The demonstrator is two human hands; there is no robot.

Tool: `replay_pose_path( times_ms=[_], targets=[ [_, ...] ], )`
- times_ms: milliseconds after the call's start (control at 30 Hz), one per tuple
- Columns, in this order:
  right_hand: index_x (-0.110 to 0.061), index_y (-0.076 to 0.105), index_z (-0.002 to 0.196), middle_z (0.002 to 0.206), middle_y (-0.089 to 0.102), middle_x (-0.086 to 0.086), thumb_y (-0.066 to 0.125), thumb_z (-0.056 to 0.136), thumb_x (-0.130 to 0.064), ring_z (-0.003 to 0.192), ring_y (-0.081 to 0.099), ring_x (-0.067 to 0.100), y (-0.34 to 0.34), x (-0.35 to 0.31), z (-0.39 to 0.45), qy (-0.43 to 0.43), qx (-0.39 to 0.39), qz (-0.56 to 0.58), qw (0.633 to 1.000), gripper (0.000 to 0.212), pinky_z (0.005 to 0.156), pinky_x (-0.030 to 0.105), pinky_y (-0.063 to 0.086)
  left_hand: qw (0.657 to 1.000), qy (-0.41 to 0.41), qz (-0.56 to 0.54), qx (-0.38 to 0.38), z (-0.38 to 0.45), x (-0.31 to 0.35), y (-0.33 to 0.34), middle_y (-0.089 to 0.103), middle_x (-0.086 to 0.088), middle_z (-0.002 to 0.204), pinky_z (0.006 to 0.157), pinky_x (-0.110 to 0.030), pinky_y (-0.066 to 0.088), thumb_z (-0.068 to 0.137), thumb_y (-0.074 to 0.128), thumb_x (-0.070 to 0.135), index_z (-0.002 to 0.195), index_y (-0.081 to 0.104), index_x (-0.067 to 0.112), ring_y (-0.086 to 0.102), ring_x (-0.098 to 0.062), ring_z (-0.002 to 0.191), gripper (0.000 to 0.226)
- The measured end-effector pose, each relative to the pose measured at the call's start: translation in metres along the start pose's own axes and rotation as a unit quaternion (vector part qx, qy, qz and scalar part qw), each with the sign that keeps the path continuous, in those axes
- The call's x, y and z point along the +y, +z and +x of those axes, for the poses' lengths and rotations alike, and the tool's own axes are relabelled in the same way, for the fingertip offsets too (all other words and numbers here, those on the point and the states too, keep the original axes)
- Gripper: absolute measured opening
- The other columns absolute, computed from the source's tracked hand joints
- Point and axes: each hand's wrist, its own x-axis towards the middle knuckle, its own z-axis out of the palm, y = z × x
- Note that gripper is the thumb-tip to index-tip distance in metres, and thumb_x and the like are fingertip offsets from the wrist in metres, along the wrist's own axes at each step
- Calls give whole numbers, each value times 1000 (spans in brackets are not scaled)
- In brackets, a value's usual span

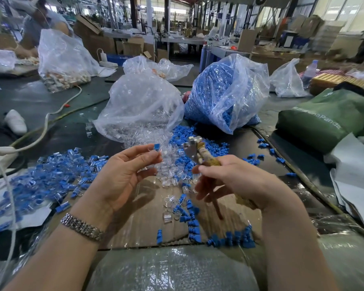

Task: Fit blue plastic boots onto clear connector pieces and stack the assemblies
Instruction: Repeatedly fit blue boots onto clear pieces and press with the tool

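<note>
The left hand (122, 171) pinches a blue boot (157, 146) on a clear connector above the loose pile, the right hand (229, 181) grips a pliers-like tool (194, 151), and a light pinch could drop the piece.

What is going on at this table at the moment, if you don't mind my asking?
A person is fitting blue boots onto clear connector pieces. The left hand pinches a clear piece with a blue boot at its fingertips, while the right hand grips a plier-like tool with wrapped handles. A pile of finished assemblies lies to the left. Loose clear pieces and loose blue boots lie between the hands, with a bag of clear pieces and a bag of blue boots behind.
</note>
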Motion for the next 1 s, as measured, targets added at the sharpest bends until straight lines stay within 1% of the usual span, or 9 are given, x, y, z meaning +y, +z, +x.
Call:
replay_pose_path(
  times_ms=[133,233,300,400,567,700,833,933,1000],
  targets=[
    [7,64,103,93,79,8,51,106,-32,95,75,27,19,-10,4,-27,-47,-83,995,42,97,51,56,1000,10,4,4,0,-1,3,76,-15,110,74,-27,60,74,78,11,102,80,9,74,-22,100,27],
    [-3,63,98,93,79,6,51,106,-35,95,75,25,29,-17,5,-40,-61,-103,992,35,99,52,54,1000,16,12,6,-1,-1,6,76,-13,109,70,-25,60,70,79,13,96,81,12,74,-19,95,26],
    [-6,62,98,94,79,7,50,106,-34,95,75,25,30,-19,6,-42,-61,-104,992,32,99,52,53,1000,16,16,7,-2,1,7,76,-15,110,71,-26,60,72,77,11,97,80,9,74,-20,96,25],
    [-9,62,95,94,79,7,51,106,-35,95,75,25,30,-19,7,-38,-55,-113,991,31,98,51,54,999,18,35,13,-2,1,9,76,-16,110,73,-27,61,75,75,9,98,79,8,73,-21,94,24],
    [-14,63,91,92,79,4,50,106,-36,94,75,22,32,-16,10,-39,-69,-120,990,30,97,50,54,998,25,50,15,-5,0,13,77,-13,97,68,-25,61,74,74,8,89,82,13,71,-17,78,18],
    [-11,63,93,88,78,2,50,106,-37,88,76,19,31,-15,10,-41,-72,-112,990,32,96,50,55,998,30,52,7,-4,0,12,77,-11,98,72,-26,61,73,74,10,89,82,14,72,-17,81,18],
    [-2,62,106,80,73,3,50,105,-41,73,73,23,30,-13,9,-47,-60,-98,992,40,78,41,57,996,36,76,10,-3,-2,10,78,-11,101,74,-24,61,72,77,14,93,82,14,72,-17,85,21],
    [0,61,103,73,67,8,50,106,-39,65,68,27,32,-11,8,-57,-45,-91,993,41,72,44,57,993,47,106,6,-4,-1,9,78,-12,104,76,-25,61,65,83,26,98,82,16,72,-17,84,34],
    [-2,60,98,71,65,10,49,106,-38,63,66,27,33,-10,9,-59,-45,-93,993,39,74,50,59,991,51,124,4,-4,-1,9,78,-12,104,76,-25,61,62,84,31,100,82,17,72,-17,83,41]
  ],
)
